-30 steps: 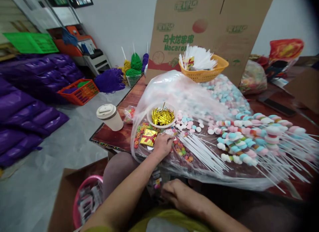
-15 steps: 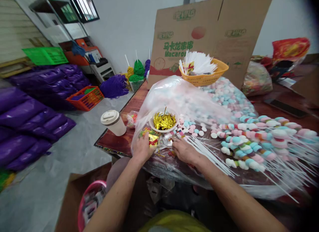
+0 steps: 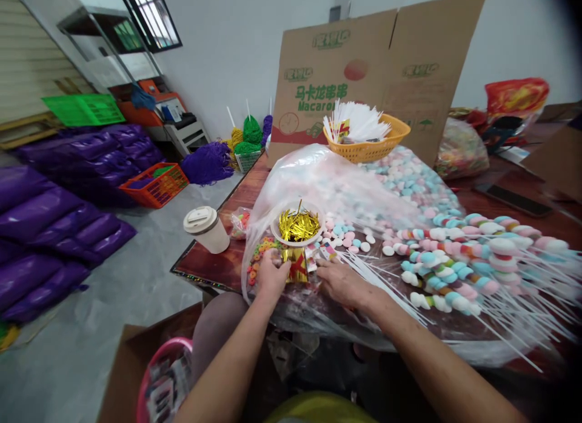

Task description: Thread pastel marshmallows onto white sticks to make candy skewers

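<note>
My left hand [image 3: 271,277] pinches the left edge of a shiny gold packet [image 3: 297,265] with a red mark. My right hand [image 3: 339,280] is just right of the packet, its fingers curled down near small printed packets; what its fingertips hold is hidden. Beyond both hands stands a white bowl [image 3: 275,228] of gold twist ties [image 3: 297,224]. Colourful ring-shaped candies [image 3: 254,268] lie left of my left hand. White sticks [image 3: 382,277] fan out beside my right hand, and skewers of pastel candies [image 3: 454,271] are piled farther right.
A lidded cup [image 3: 207,230] stands at the table's left edge. Behind are loose pastel candies [image 3: 409,174] under clear plastic, a yellow basket [image 3: 370,149] of white sticks and an upright cardboard box [image 3: 364,65]. A pink tub [image 3: 144,389] is below left; a phone [image 3: 516,199] lies right.
The gold packet has moved right and now faces up between my hands, more of it showing. My left hand has shifted slightly right and nearer me. The view has tilted slightly.
</note>
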A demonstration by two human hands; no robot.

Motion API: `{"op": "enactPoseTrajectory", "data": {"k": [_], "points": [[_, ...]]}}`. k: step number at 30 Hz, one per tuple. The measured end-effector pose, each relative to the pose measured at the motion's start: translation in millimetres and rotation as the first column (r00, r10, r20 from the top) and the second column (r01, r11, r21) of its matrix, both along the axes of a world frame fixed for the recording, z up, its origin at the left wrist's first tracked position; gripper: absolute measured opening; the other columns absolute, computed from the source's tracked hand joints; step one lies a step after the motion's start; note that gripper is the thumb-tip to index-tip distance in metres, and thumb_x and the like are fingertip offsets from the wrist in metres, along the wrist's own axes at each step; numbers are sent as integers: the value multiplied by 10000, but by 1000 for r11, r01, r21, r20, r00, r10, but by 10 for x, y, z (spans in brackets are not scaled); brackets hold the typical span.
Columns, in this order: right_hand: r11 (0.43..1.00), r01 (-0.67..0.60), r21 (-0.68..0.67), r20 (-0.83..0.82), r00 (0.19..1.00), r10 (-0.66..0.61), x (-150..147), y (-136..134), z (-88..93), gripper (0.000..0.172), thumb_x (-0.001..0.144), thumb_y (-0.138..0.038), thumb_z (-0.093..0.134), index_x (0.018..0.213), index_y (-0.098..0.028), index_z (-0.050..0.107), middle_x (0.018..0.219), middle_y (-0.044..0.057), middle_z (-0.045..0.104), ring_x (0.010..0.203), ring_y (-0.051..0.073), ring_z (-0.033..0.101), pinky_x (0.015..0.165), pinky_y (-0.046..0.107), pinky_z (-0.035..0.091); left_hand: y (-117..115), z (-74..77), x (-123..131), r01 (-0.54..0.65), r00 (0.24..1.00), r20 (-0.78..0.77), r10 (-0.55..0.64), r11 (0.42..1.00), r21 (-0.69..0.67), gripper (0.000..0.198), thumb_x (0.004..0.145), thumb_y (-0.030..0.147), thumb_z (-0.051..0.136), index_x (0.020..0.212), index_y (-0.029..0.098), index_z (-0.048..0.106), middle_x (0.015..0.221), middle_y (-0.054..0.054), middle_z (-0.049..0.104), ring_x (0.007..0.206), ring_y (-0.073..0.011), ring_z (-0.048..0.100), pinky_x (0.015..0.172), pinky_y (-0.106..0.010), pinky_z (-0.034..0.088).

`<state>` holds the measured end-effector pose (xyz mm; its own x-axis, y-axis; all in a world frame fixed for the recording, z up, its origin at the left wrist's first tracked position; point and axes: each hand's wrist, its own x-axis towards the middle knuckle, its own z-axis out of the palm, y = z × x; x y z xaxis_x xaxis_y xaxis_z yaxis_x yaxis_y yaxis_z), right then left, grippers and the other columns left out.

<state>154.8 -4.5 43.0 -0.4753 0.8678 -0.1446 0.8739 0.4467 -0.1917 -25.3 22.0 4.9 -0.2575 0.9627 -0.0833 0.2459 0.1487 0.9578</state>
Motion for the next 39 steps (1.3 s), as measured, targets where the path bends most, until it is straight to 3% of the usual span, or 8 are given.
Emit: {"op": "enactPoseTrajectory", "data": {"k": [3, 6, 10, 19, 24, 29, 35, 39], "points": [[998, 64, 28, 39, 997, -65, 86, -169, 269, 195, 798, -234, 472, 801, -144, 645, 891, 113, 631, 900, 244, 508, 712, 318, 348, -160, 176, 67, 54, 961, -277, 0, 981, 188, 474, 574, 198, 666, 1031, 153, 548, 1026, -111, 596, 1058, -276, 489, 962, -448, 307], [995, 95, 13, 50, 994, -95, 139, -352, 411, 227, 810, -277, 463, 741, -141, 632, 762, 106, 641, 763, 217, 541, 651, 304, 327, -443, 563, 156, 379, 825, -548, -138, 855, 354, 433, 731, 303, 552, 1126, 135, 498, 1134, -148, 556, 1081, -258, 479, 931, -417, 347], [996, 29, -84, -147, 988, -41, 271, -504, 368, 260, 802, -349, 480, 699, -148, 608, 663, 56, 605, 622, 150, 508, 559, 251, 294, -682, 841, 345, 772, 503, -646, -574, 635, 35, 219, 747, 339, 533, 877, 173, 593, 855, -59, 641, 819, -211, 572, 759, -339, 423], [928, 66, -368, -653, 691, -309, 536, -754, 88, 201, 824, -289, 460, 809, -146, 601, 654, -23, 542, 603, 93, 464, 561, 191, 348, -534, 511, 423, 867, 442, -265, -857, 484, -120, 157, 793, 276, 465, 717, 159, 537, 606, 24, 510, 572, -109, 470, 540, -209, 380], [915, 313, -256, -727, 561, -396, 373, -936, -117, 243, 851, -314, 425, 691, -160, 524, 605, -25, 485, 586, 92, 437, 556, 200, 329, -708, 567, 517, 773, 492, -536, -686, 628, -93, 399, 672, 312, 624, 1033, 174, 522, 1040, -93, 590, 967, -241, 513, 847, -373, 384], [900, 423, -106, -715, 597, -365, 472, -998, -166, 359, 868, -363, 367, 564, -174, 399, 534, -39, 378, 521, 83, 356, 516, 222, 268, -771, 371, 643, 784, 552, -268, -789, 601, -155, 170, 742, 333, 548, 719, 164, 534, 646, 8, 559, 620, -136, 515, 596, -240, 405], [810, 395, -434, -751, 338, -567, 720, -1096, -102, 375, 845, -434, 395, 580, -169, 413, 541, -54, 325, 518, 75, 317, 484, 198, 276, -713, 236, 761, 894, 432, -268, -861, 449, 1, 245, 799, 306, 465, 600, 163, 474, 540, 41, 442, 531, -94, 420, 530, -205, 334], [853, 388, -348, -770, 400, -496, 750, -1136, -9, 164, 800, -316, 509, 760, -159, 534, 677, -25, 478, 648, 99, 419, 591, 206, 337, -672, 197, 802, 921, 367, -291, -884, 389, -20, 325, 846, 327, 390, 582, 160, 481, 520, 39, 426, 510, -94, 405, 500, -205, 318]]}}
